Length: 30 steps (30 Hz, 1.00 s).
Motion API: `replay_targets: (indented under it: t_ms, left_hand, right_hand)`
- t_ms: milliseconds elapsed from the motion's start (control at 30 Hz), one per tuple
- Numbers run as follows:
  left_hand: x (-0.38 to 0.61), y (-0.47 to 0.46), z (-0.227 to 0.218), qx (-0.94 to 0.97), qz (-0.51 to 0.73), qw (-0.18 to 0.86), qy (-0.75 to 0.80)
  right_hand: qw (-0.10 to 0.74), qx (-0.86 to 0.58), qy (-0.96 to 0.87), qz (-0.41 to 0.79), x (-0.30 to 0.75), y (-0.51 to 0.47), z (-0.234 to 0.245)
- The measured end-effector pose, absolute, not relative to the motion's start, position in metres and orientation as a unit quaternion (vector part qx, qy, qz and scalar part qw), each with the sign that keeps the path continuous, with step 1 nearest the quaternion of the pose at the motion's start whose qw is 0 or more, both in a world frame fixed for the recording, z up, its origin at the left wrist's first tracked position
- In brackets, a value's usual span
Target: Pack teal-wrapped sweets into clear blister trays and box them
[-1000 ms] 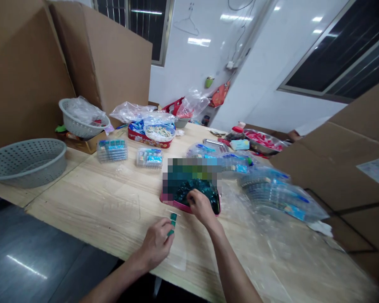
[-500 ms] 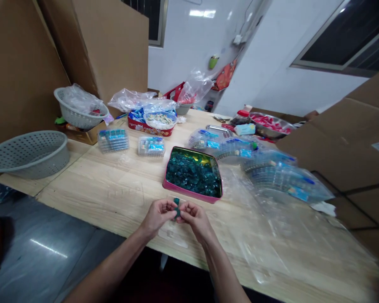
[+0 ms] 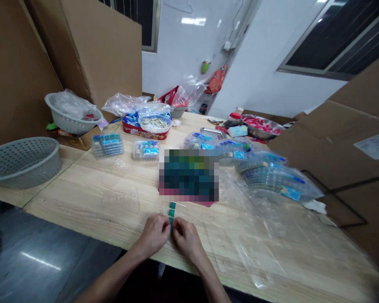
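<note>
My left hand (image 3: 155, 233) and my right hand (image 3: 185, 237) meet at the table's near edge, fingers pinched together. Between them stands a short row of small teal wrapped pieces (image 3: 171, 210), held by both hands. Just beyond lies the pink tin (image 3: 189, 198) of dark teal pieces, mostly blurred out. Flat clear plastic bags (image 3: 120, 200) lie on the wooden table (image 3: 82, 189) around my hands.
A grey perforated basket (image 3: 22, 160) sits far left, a white basket (image 3: 71, 118) with plastic behind it. Packed clear bags (image 3: 107, 145) lie mid-table, a heap of filled bags (image 3: 271, 176) at right. Cardboard boxes (image 3: 334, 139) flank both sides. A red tray (image 3: 145, 128) stands at the back.
My right hand left the tin and joined the left hand. Both hands drew back towards the near edge, pinching the teal pieces between them.
</note>
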<state>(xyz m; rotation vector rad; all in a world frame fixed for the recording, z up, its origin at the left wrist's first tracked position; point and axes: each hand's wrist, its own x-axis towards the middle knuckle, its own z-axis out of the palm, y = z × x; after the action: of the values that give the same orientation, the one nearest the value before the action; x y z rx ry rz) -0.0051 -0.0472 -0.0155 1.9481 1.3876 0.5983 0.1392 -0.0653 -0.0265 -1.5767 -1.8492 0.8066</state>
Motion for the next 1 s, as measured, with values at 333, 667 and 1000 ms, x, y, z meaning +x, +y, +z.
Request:
replay_targets:
  t_ms: [333,667,1000]
  left_hand:
    - [0.000,-0.045,-0.018,0.781,0.178,0.294,0.521]
    - [0.000,-0.040,-0.019,0.727,0.336,0.315,0.509]
    - [0.011,-0.027,0.009,0.360,0.483,0.684,0.411]
  right_hand:
    - [0.329,-0.612,-0.711,0.106,0.189,0.005,0.006]
    - [0.284,-0.632,-0.719,0.057,0.206,0.056,0.006]
    - [0.491,-0.455,-0.564,0.484,0.169,-0.027,0.002]
